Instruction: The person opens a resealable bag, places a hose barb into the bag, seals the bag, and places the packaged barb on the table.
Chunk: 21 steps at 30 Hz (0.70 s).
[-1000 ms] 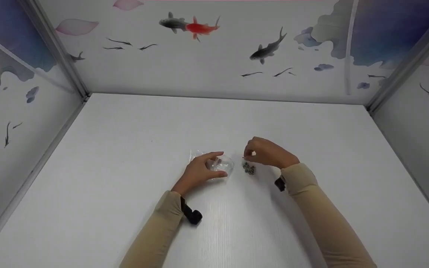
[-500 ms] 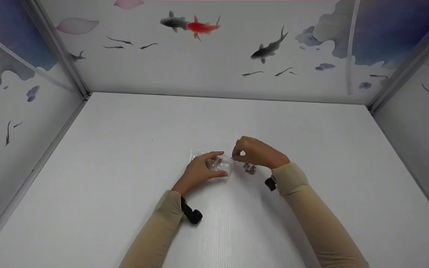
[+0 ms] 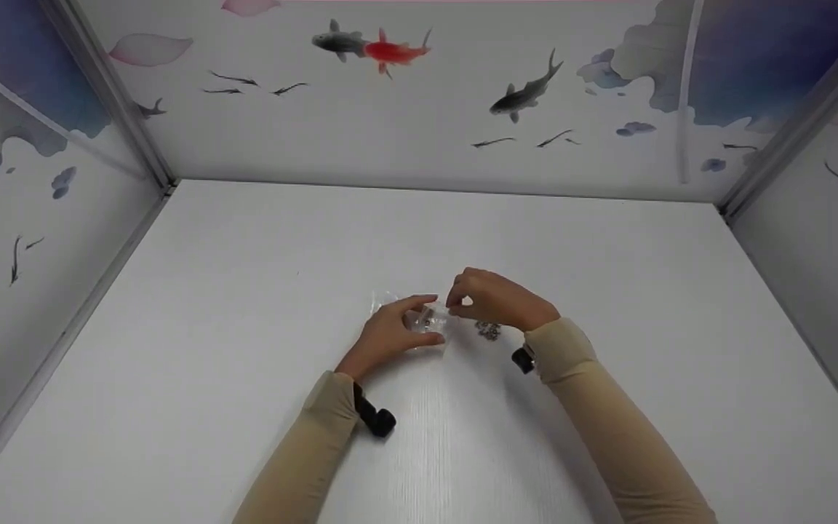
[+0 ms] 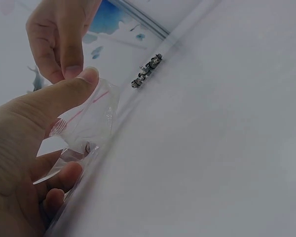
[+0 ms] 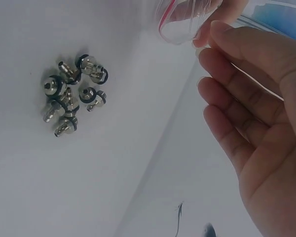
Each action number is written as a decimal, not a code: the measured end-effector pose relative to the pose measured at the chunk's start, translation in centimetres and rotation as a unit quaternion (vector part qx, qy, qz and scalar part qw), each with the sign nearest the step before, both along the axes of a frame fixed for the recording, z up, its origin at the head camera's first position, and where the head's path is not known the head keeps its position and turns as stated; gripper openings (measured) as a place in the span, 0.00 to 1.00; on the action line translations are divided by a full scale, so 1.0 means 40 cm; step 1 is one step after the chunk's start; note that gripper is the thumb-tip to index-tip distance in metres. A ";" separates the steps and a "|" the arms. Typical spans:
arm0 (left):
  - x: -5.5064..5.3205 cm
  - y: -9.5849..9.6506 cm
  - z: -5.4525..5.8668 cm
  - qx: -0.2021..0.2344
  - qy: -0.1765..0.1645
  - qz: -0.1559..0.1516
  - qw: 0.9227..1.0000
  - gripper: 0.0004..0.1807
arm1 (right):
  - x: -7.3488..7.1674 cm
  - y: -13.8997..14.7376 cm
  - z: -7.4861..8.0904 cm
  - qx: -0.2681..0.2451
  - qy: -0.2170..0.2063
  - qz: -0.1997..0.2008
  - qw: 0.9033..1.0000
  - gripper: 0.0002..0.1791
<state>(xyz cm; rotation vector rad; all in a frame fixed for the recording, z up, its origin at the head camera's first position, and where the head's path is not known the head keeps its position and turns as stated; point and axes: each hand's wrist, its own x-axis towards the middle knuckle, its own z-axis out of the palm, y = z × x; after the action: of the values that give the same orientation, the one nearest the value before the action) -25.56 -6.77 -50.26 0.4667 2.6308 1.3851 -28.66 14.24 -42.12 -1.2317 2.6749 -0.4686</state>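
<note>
My left hand [image 3: 384, 335] grips a small clear zip bag [image 4: 91, 116] between its thumb and curled fingers. The bag has a red line along its mouth, and a small dark piece [image 4: 87, 148] shows inside it. At the mouth is my right hand [image 3: 503, 298], its thumb and index fingertips close together; whether anything lies between them is hidden. The other fingers [image 5: 227, 94] of that hand are gently bent. Below it, several small metal fittings [image 5: 69, 91] with black rings lie in a loose pile on the white table.
More clear plastic [image 3: 382, 300] lies behind the left hand. White panels [image 3: 404, 131] printed with fish and leaves stand along the table's back and sides, joined by grey metal posts [image 3: 110, 94].
My right hand has moved left from above the fittings to the bag's mouth. The left hand keeps its place on the bag, whose open end looks narrower.
</note>
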 end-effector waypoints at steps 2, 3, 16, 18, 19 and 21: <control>0.000 0.000 0.000 -0.001 0.000 0.000 1.000 0.37 | 0.000 0.003 0.001 0.003 -0.002 -0.005 1.000 0.09; 0.000 0.000 0.000 -0.002 0.001 0.000 1.000 0.37 | -0.001 0.004 0.002 0.004 -0.003 -0.008 1.000 0.09; -0.003 0.000 -0.001 -0.003 -0.001 0.005 1.000 0.38 | -0.020 0.063 -0.016 0.035 -0.027 -0.048 0.998 0.09; -0.002 0.000 -0.002 -0.002 0.001 0.004 1.000 0.38 | -0.022 0.073 -0.022 0.038 -0.029 -0.056 0.997 0.09; -0.002 0.000 -0.003 0.000 0.002 0.004 1.000 0.38 | -0.023 0.077 -0.025 0.038 -0.032 -0.060 0.997 0.09; -0.001 0.000 -0.004 0.000 0.003 0.005 1.000 0.38 | -0.026 0.084 -0.032 0.040 -0.035 -0.065 0.996 0.09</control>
<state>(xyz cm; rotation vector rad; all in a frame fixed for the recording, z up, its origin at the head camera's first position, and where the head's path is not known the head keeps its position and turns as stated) -25.59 -6.76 -50.43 0.4607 2.6417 1.3881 -29.71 17.60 -43.38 -1.0057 2.6971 -0.4090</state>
